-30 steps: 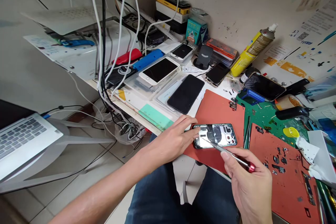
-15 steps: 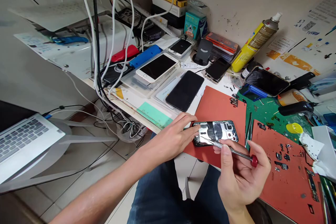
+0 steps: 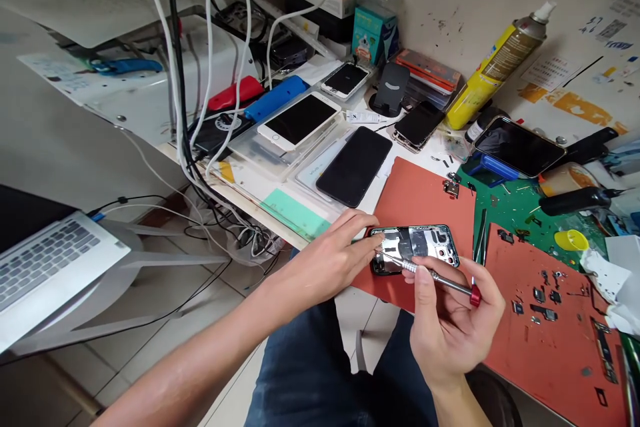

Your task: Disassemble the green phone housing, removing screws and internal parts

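An opened phone housing (image 3: 417,247) lies on an orange-red mat (image 3: 430,193), its metal inside facing up. My left hand (image 3: 333,257) grips its left end, with the fingertips over the edge. In my right hand (image 3: 450,320) is a slim silver screwdriver (image 3: 435,278) with a red cap, held between thumb and fingers. The tool slants across the lower side of the housing, and its tip is at the left part near my left fingertips. Whether the tip touches a screw is too small to tell.
Small phone parts (image 3: 545,310) lie on the right mat, beside tweezers (image 3: 480,238). Behind are a black phone (image 3: 354,165), a white phone (image 3: 300,121), a yellow spray can (image 3: 495,67) and a yellow cap (image 3: 571,240). White cables (image 3: 210,47) hang at the left.
The screwdriver and my right hand have moved left, bringing the tip closer to my left fingertips. My left hand keeps its grip on the housing. The view has shifted slightly.
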A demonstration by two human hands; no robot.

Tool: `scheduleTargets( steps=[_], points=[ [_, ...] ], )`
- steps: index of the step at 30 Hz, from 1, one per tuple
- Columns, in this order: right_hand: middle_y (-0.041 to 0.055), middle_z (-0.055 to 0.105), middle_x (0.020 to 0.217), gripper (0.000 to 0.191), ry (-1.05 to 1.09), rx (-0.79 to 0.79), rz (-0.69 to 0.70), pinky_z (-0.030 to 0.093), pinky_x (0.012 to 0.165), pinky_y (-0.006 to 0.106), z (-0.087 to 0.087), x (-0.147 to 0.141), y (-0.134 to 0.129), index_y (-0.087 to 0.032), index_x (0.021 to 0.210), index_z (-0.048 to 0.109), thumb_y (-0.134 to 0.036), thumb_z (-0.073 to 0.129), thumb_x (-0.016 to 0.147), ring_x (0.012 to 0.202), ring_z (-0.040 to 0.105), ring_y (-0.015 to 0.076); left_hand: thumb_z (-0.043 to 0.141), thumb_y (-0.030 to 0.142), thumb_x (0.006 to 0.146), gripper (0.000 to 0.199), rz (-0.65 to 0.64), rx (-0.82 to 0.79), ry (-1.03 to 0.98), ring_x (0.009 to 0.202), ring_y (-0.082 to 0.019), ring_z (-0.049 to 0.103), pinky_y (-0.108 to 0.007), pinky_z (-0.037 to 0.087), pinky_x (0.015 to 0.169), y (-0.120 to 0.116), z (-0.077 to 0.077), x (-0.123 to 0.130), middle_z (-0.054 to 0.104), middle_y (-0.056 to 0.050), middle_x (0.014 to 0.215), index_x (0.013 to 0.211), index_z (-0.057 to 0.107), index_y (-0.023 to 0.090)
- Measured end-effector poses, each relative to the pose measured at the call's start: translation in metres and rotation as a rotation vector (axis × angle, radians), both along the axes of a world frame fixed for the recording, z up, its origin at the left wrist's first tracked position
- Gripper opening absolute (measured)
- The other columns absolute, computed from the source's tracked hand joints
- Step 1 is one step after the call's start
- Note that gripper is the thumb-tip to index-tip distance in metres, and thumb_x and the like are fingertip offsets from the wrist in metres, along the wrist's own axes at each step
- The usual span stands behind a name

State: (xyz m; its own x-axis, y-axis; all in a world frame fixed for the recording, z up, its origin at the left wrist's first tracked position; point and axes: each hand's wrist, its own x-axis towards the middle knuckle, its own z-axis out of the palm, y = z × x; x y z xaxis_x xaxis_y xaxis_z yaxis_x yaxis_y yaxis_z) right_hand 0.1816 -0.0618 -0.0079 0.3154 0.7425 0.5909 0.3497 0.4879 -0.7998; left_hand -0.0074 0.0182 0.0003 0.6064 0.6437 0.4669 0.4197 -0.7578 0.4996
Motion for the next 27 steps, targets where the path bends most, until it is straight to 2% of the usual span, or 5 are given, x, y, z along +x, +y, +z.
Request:
scheduleTargets(
  steps=[15,27],
  points=[
    [0.0056,0.082,0.108,0.060,-0.032,-0.023,-0.045,0.076,0.079,0.041,0.0003,-0.0016,-0.0002,-0.025,0.146,0.056,-0.003,0.076,0.093,0.087,0.084,0.0214,0.054,0.013,0.110,0.026,-0.001,-0.031,0.002,0.125,-0.026,0.062,-0.044,0.062,0.103,-0.0002,0.0010,0.0001,0.065,-0.015,0.137,0.132,0.066,0.018],
    [0.0056,0.083,0.111,0.065,0.006,-0.013,-0.011,0.075,0.081,0.039,-0.0006,-0.0008,0.0002,-0.024,0.147,0.056,0.002,0.076,0.091,0.089,0.084,0.0205,0.056,0.010,0.108,0.027,-0.008,-0.018,0.007,0.126,-0.025,0.061,-0.042,0.061,0.102,-0.0001,0.0008,-0.0006,0.064,-0.016,0.137,0.133,0.065,0.016]
  ],
)
